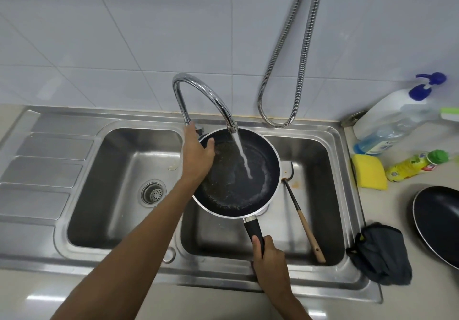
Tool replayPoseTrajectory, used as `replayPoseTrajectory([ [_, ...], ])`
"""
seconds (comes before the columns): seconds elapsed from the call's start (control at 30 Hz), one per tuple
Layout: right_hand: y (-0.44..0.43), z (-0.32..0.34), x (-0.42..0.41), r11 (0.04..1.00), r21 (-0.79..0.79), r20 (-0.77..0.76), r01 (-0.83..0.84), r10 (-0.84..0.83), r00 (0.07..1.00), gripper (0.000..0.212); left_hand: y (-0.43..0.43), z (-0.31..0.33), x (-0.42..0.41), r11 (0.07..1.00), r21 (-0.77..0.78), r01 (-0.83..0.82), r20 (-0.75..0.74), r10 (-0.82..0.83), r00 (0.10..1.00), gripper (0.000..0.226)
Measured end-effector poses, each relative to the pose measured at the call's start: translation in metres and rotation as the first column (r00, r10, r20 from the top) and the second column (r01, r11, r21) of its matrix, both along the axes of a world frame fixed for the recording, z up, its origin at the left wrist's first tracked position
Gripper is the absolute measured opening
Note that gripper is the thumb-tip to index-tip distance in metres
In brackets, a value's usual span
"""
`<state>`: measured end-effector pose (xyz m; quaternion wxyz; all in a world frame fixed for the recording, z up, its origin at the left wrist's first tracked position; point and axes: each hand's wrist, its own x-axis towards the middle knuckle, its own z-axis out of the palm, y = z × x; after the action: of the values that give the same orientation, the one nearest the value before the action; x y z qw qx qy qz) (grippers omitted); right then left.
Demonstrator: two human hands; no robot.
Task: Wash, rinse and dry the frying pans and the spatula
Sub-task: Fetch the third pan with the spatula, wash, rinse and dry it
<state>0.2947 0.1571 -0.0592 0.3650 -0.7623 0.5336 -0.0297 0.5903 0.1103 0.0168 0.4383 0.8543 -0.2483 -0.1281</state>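
A black frying pan (238, 188) with a silver rim hangs over the right sink basin, and water from the curved tap (206, 93) streams into it. My right hand (269, 257) is shut on the pan's black handle. My left hand (197, 154) lies flat on the pan's far left rim, fingers reaching toward the tap's base. Greasy residue shows inside the pan. A spatula (304, 223) with a wooden handle lies in the right basin, right of the pan. A second black frying pan (439, 223) sits on the counter at the far right edge.
The left basin (119, 170) has a drain strainer. On the right counter are a yellow sponge (370, 174), a dark cloth (382, 252), a yellow bottle (414, 167) and two larger soap bottles (392, 121). A metal hose (293, 66) hangs on the tiled wall.
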Motion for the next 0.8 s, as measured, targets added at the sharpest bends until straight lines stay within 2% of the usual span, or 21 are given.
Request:
replayPoseTrajectory([
  [0.1, 0.0, -0.004, -0.003, 1.0, -0.019, 0.028, 0.017, -0.017, 0.999, 0.07, -0.021, 0.006, 0.015, 0.95, 0.239, 0.2, 0.074, -0.223, 0.972, 0.081],
  [0.13, 0.0, -0.006, -0.003, 1.0, -0.018, 0.024, 0.013, -0.013, 1.0, 0.074, -0.026, 0.008, 0.016, 0.921, 0.313, 0.231, 0.097, -0.273, 0.957, 0.083],
  [0.23, -0.001, -0.005, -0.001, 1.0, 0.013, -0.005, -0.005, 0.005, 1.0, 0.062, -0.033, 0.01, 0.021, 0.865, 0.441, 0.24, 0.159, -0.338, 0.928, 0.083],
  [0.33, -0.001, -0.005, -0.001, 0.999, 0.042, -0.037, 0.0, 0.002, 0.999, 0.05, -0.015, 0.019, 0.015, 0.89, 0.392, 0.233, 0.18, -0.323, 0.929, 0.08],
  [0.4, 0.0, -0.008, -0.002, 0.999, 0.038, -0.033, 0.009, -0.008, 0.999, 0.055, 0.012, 0.025, -0.01, 0.949, 0.232, 0.214, 0.107, -0.243, 0.964, 0.073],
  [0.47, 0.0, -0.007, -0.001, 0.999, 0.047, -0.036, 0.013, -0.011, 0.999, 0.046, 0.049, 0.027, -0.057, 0.978, 0.115, 0.175, -0.017, -0.174, 0.985, 0.052],
  [0.53, -0.001, -0.007, -0.001, 0.999, 0.035, -0.049, 0.004, -0.002, 0.999, 0.036, 0.088, 0.015, -0.111, 0.966, 0.165, 0.199, -0.104, -0.184, 0.977, 0.017],
  [0.57, -0.001, -0.007, -0.001, 1.0, 0.019, -0.048, -0.002, 0.003, 0.999, 0.035, 0.104, 0.005, -0.135, 0.96, 0.182, 0.214, -0.173, -0.183, 0.968, 0.007],
  [0.67, 0.002, -0.004, -0.003, 0.999, -0.043, -0.022, -0.014, 0.013, 1.0, 0.036, 0.125, -0.02, -0.189, 0.945, 0.254, 0.208, -0.349, -0.111, 0.931, 0.023],
  [0.73, 0.003, -0.002, -0.003, 0.997, -0.069, -0.015, -0.032, 0.031, 0.999, 0.038, 0.117, -0.03, -0.205, 0.948, 0.26, 0.186, -0.455, -0.049, 0.889, 0.026],
  [0.8, 0.002, 0.0, -0.004, 0.997, -0.06, -0.026, -0.054, 0.052, 0.998, 0.038, 0.1, -0.038, -0.21, 0.953, 0.26, 0.154, -0.538, 0.01, 0.843, 0.038],
])
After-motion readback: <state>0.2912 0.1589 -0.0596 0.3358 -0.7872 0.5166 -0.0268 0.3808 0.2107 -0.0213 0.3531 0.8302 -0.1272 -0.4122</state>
